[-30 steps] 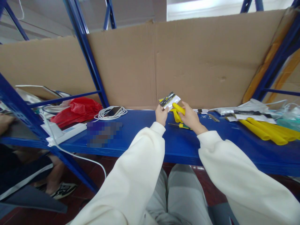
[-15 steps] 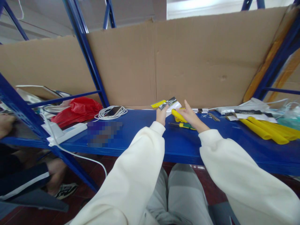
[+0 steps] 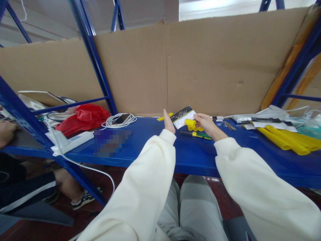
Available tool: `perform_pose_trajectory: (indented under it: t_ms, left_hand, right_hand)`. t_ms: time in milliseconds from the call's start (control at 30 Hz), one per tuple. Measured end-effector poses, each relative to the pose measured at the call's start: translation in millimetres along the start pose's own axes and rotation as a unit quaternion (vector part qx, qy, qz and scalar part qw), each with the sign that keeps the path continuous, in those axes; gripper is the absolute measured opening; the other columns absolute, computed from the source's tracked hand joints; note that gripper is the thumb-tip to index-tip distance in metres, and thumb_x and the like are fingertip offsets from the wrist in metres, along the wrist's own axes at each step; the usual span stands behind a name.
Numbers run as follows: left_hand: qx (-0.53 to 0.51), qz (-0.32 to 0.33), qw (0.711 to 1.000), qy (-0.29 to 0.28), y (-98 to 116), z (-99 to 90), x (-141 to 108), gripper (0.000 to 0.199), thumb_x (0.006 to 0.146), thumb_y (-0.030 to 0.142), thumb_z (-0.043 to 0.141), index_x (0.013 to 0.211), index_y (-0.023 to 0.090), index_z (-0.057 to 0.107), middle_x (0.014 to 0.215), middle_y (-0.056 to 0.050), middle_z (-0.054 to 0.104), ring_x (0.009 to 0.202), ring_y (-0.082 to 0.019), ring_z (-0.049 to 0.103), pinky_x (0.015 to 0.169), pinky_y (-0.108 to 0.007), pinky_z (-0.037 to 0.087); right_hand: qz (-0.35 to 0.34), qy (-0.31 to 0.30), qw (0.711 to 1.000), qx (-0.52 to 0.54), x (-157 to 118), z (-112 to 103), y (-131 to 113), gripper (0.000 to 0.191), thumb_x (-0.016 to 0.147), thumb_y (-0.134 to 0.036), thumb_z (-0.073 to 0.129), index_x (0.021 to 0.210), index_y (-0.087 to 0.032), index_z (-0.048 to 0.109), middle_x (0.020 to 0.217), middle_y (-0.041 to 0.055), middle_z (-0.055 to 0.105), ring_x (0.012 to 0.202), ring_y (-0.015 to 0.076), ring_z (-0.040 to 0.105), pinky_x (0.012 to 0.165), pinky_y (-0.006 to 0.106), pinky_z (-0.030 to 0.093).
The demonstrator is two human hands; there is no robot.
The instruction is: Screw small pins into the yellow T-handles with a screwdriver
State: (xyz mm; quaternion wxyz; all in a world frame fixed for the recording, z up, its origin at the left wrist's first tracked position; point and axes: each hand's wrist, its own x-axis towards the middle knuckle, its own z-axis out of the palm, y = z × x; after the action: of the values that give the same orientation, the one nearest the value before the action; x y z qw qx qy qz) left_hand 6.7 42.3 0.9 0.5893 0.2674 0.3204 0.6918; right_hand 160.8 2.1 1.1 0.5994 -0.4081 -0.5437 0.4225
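My right hand (image 3: 206,125) pinches the right end of a black and white packet (image 3: 182,116), which is tilted up above the blue shelf. Yellow rolled pieces (image 3: 191,124) are just below the packet, beside my right fingers. My left hand (image 3: 169,122) is at the packet's left side with its fingers stretched out, holding nothing. Behind my left hand, a flat yellow piece (image 3: 162,118) partly shows. A screwdriver with a yellow and green handle (image 3: 201,135) lies on the shelf below the rolled pieces.
Several yellow sheets (image 3: 288,139) lie at the right near plastic bags. Small metal parts and a metal strip (image 3: 229,125) are right of my hand. At the left are a coiled white cable (image 3: 117,121), a red bag (image 3: 86,117) and a power strip (image 3: 77,140). Another person sits far left.
My left hand has let go of the packet and opened. My right hand, open before, now pinches the packet's right end. The seated person's foot has moved right.
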Motion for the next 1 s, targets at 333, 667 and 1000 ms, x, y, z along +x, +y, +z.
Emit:
perform_pose_trajectory:
  t_ms: [333, 667, 1000]
  left_hand:
    - [0.03, 0.015, 0.996, 0.085, 10.7, -0.4, -9.9, 0.093, 0.092, 0.002, 0.048, 0.161, 0.03, -0.008, 0.126, -0.007, 0.065, 0.091, -0.015, 0.072, 0.084, -0.028, 0.059]
    - [0.057, -0.061, 0.995, 0.053, 5.2, 2.9, -13.3, 0.1, 0.089, 0.005, 0.056, 0.161, 0.031, -0.009, 0.115, -0.006, 0.064, 0.077, -0.018, 0.075, 0.077, -0.033, 0.064]
    - [0.049, -0.137, 0.989, 0.025, 2.5, 3.2, -16.0, 0.07, 0.086, 0.013, 0.053, 0.152, 0.022, 0.034, 0.104, -0.008, 0.066, 0.072, -0.02, 0.075, 0.065, -0.032, 0.064]
  right_hand:
    - [-0.027, 0.216, 0.967, 0.133, 11.3, -19.2, -14.5, 0.029, 0.081, -0.02, 0.059, 0.059, -0.022, 0.04, 0.041, -0.009, 0.035, 0.034, 0.0065, 0.034, 0.031, 0.015, 0.027]
    - [-0.064, 0.318, 0.939, 0.117, 26.3, -53.9, -6.6, 0.022, 0.082, -0.024, 0.059, 0.07, -0.024, 0.041, 0.049, -0.009, 0.046, 0.036, 0.0078, 0.044, 0.034, 0.016, 0.034]
    - [-0.018, 0.365, 0.929, 0.065, 43.5, -93.8, -4.9, 0.016, 0.076, -0.011, 0.055, 0.076, -0.023, 0.046, 0.049, -0.0082, 0.05, 0.033, 0.0074, 0.038, 0.029, 0.016, 0.03]
